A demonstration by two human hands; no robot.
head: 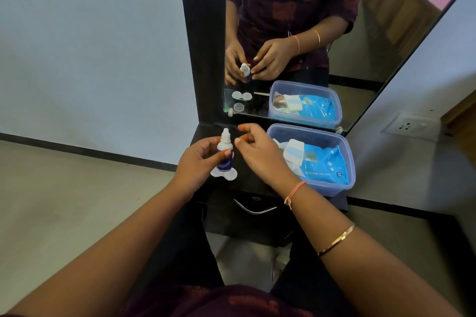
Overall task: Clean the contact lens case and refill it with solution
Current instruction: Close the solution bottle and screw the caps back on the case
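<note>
Fingers (206, 147) of the left hand (198, 162) curled round the solution bottle (224, 147), held upright over the white lens case (223, 174) on the black surface (247, 184). Right hand (260, 154) hovered beside the nozzle, fingers loosely parted, gripping nothing. Further right sat the wipes tub (345, 188), with the mirror (283, 8) behind.

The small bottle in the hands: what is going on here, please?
A person is at a dark table. The left hand holds the solution bottle upright, over the white lens case that lies on the table. The right hand hovers beside the bare nozzle and seems to hold nothing. A plastic box with a wipes pack stands to the right.
</note>
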